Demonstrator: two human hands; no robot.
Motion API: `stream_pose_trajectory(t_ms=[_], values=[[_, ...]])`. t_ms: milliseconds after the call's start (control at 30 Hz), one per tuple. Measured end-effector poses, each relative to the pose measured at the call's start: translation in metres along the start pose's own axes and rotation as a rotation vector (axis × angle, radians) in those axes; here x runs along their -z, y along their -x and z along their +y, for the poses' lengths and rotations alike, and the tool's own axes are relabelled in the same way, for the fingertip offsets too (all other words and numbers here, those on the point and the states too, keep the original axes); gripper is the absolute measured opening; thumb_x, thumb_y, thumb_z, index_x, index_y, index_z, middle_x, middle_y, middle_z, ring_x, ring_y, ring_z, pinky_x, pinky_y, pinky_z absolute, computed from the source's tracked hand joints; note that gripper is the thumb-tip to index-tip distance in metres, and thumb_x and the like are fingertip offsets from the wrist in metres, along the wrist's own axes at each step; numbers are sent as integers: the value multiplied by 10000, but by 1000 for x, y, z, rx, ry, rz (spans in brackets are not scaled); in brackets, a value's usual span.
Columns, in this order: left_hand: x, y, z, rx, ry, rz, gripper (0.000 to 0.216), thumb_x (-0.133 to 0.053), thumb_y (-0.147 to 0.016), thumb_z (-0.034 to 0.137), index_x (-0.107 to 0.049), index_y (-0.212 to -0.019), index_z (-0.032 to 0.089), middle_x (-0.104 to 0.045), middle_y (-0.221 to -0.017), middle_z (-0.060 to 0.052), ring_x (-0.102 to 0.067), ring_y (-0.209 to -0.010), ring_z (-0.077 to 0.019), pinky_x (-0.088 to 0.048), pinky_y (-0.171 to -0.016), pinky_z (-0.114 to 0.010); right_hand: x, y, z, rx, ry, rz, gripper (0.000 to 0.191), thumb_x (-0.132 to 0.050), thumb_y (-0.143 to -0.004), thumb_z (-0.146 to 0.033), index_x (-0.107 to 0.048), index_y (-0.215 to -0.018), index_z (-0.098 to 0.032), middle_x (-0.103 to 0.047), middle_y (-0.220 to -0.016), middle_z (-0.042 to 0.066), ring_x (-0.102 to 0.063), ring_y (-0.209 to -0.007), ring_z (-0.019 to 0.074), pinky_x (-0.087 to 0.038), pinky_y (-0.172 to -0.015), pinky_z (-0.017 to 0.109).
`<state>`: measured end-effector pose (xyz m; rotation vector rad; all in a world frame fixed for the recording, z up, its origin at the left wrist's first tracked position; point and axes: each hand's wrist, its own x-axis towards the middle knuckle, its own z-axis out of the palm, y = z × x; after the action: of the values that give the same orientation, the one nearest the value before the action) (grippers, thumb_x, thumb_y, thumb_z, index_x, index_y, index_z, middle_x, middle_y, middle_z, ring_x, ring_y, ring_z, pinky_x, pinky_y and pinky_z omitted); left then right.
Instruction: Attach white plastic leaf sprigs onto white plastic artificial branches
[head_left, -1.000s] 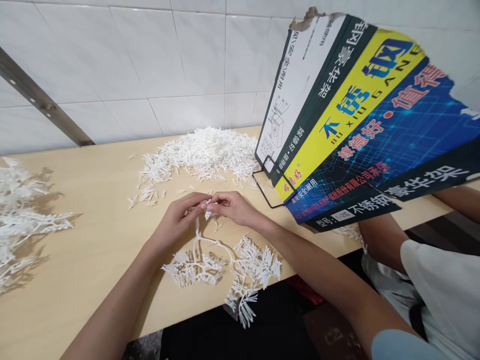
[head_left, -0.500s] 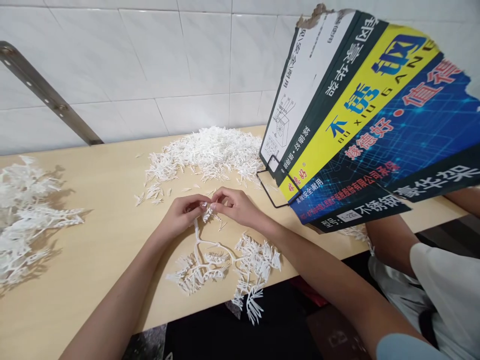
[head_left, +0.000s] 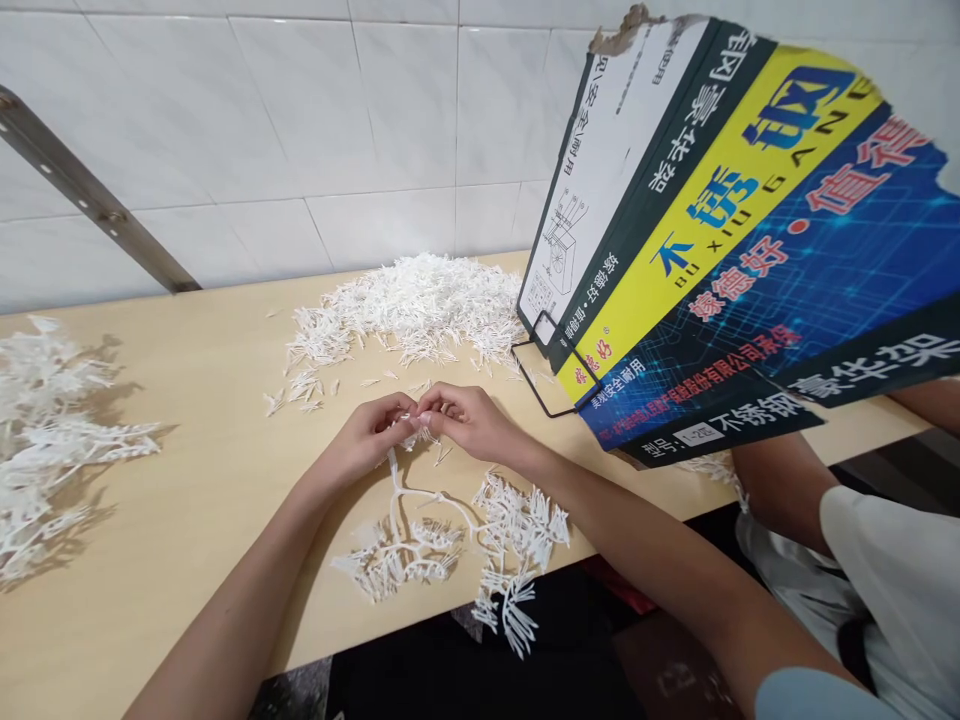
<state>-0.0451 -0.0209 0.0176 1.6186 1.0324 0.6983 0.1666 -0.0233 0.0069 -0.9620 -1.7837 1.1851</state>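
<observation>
A white branched plastic sprue (head_left: 420,492) with clusters of thin spiky pieces lies on the table in front of me, one cluster hanging past the near edge. My left hand (head_left: 379,432) pinches the sprue's upper end between thumb and fingers. Right beside it, fingertips almost touching, my right hand (head_left: 459,420) is closed on the small white pieces at that same end. The fingers hide most of what lies between them. Beyond my hands rises a heap of loose white plastic pieces (head_left: 427,300), with some scattered toward me.
More white sprues (head_left: 52,450) lie at the left. A printed cardboard sheet (head_left: 720,250) stands at the right in a black wire holder (head_left: 551,395). Behind it a co-worker's arm (head_left: 787,490) shows. A metal bracket (head_left: 105,205) runs along the tiled wall (head_left: 300,110).
My hands have drawn closer together over the sprue's end, covering more of it. The sprue's right clusters have shifted slightly toward the right and the near edge.
</observation>
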Motion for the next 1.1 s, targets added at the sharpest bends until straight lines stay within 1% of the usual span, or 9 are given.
stream_pose_trajectory(t_ms=[167, 300, 400, 500, 600, 700, 767, 933, 1100], values=[[6, 1, 3, -3, -34, -170, 400, -659, -937, 514, -710, -771, 153, -528, -655, -7, -419, -612, -128, -317, -581, -269, -2, 1, 4, -32, -232, -48, 84, -699, -908, -273, -669, -917, -195, -663, -852, 7, -596, -776, 143, -468, -716, 282], [12, 2, -3, -21, 92, -290, 401, -758, -865, 506, -727, -703, 140, -498, -565, -1, -369, -538, -109, -271, -527, -273, -3, 1, 12, -62, -543, -300, 246, -800, -869, -378, -656, -880, -178, -618, -771, -2, -550, -683, 121, -436, -639, 264], [18, 4, -9, -73, 195, -550, 403, -810, -808, 509, -752, -669, 135, -551, -554, -35, -398, -509, -116, -265, -519, -301, 4, 2, 15, -7, -747, -505, 362, -829, -846, -471, -614, -826, -180, -568, -699, -23, -501, -609, 107, -432, -606, 266], [22, 6, -10, -114, 211, -685, 393, -803, -812, 505, -769, -677, 138, -572, -578, -58, -436, -534, -135, -298, -535, -316, 16, 1, 16, 10, -611, -454, 333, -787, -882, -482, -627, -854, -192, -594, -714, -12, -521, -623, 123, -484, -644, 291], [21, 7, -9, -58, 193, -505, 356, -795, -817, 493, -778, -717, 151, -595, -626, -57, -463, -580, -150, -338, -553, -303, 21, 0, 14, 47, -90, -115, 138, -680, -968, -320, -721, -1032, -205, -713, -1043, 78, -647, -923, 182, -536, -898, 372], [17, 6, -7, 13, 203, -316, 295, -830, -782, 452, -808, -800, 158, -642, -667, -51, -486, -581, -147, -356, -555, -287, 17, 0, 10, 178, 241, 134, 207, -562, -1003, -184, -754, -1077, -211, -662, -1335, 123, -606, -1247, 238, -453, -1109, 458], [15, 5, -8, 29, 219, -230, 276, -856, -767, 419, -817, -844, 157, -665, -686, -52, -510, -580, -146, -377, -561, -282, 14, 1, 6, 166, 240, 128, 228, -530, -1002, -153, -753, -1008, -200, -716, -1223, 113, -666, -1150, 228, -514, -1027, 424], [12, 5, -11, -22, 250, -136, 231, -840, -822, 378, -786, -858, 157, -719, -786, -70, -605, -690, -172, -449, -648, -293, 11, 4, 1, -204, -58, -418, 191, -525, -1020, -256, -703, -1044, -192, -767, -854, 47, -690, -623, 162, -520, -557, 287], [8, 1, -11, -41, 214, -9, 231, -820, -843, 380, -746, -854, 161, -641, -718, -18, -509, -626, -125, -378, -596, -261, 11, 4, -2, 155, 129, 65, 196, -602, -973, -195, -736, -1114, -218, -735, -1274, 96, -676, -1199, 231, -541, -984, 386]])
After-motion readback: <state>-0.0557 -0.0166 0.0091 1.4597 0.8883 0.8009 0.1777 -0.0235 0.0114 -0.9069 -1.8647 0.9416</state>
